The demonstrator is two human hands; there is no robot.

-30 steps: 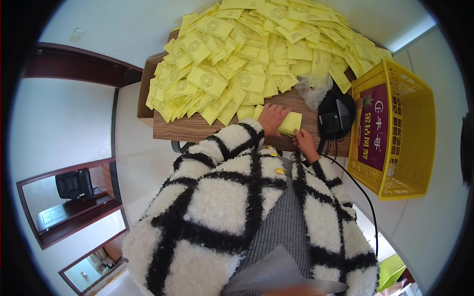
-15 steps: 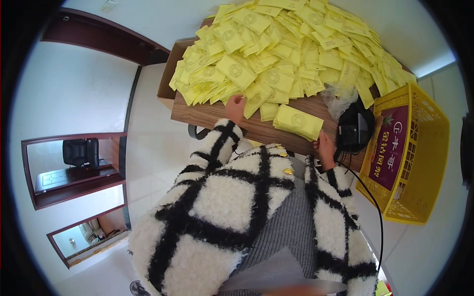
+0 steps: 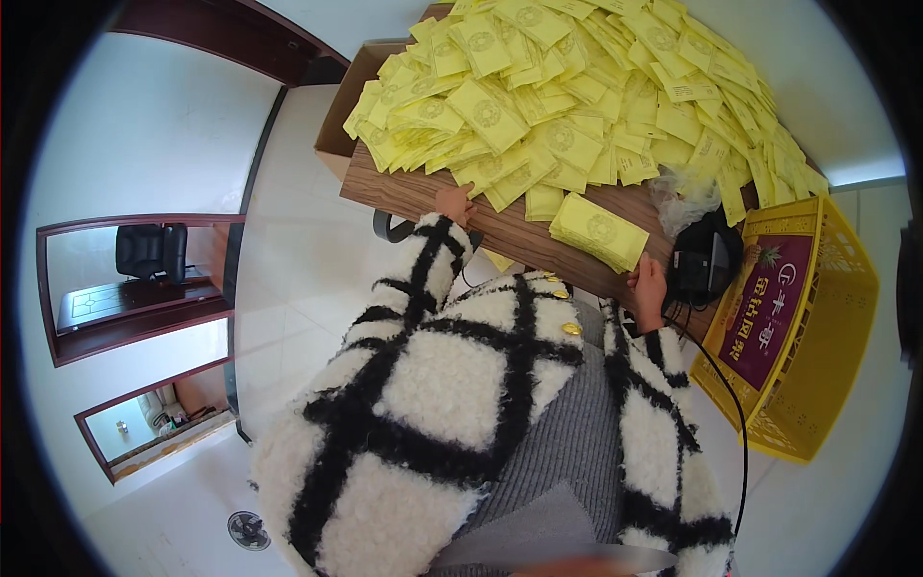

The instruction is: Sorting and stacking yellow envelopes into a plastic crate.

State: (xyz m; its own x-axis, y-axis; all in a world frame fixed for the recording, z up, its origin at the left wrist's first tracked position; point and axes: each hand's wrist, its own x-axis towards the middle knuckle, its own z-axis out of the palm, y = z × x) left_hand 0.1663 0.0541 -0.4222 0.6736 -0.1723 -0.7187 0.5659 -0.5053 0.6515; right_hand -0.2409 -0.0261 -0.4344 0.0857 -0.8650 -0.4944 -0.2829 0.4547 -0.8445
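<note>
**Both hands at the front edge of a worktop heaped w/ yellow packets**

Left hand (image 3: 454, 202) is stretched fwd to the near edge of the big heap of yellow packets (image 3: 577, 96). Fingers look flat and extended, tips touching or just under the nearest packet in the heap; can't tell if anything is actually pinched there. Sleeve is fuzzy white w/ black checks.

Right hand (image 3: 649, 281) sits at the worktop's front edge, just beside the near-right corner of a neat stack of yellow packets (image 3: 599, 231). Fingers appear curled, touching that corner or v. close to it; whether it grips the stack can't be told, since the hand is seen from behind.

The stack lies on bare wood, apart from the heap but near its front fringe, slightly angled to the worktop edge. Each packet is rectangular, yellow, w/ a round emblem printed on it.

Worktop (image 3: 413, 192) is brown wood grain; the heap covers most of it. A cardboard box (image 3: 348, 106) stands at its left end, partly under spilled packets.

Right of the stack: a small black device (image 3: 707, 264) w/ a black cable (image 3: 735, 404) running down off the edge, and a crumpled clear plastic bag (image 3: 685, 197) just behind it. Further right, beside the worktop, a yellow plastic crate (image 3: 827, 317) holds a dark red box.

Floor is pale tile; a dark wood doorway w/ an office chair (image 3: 149, 252) shows at left.
</note>
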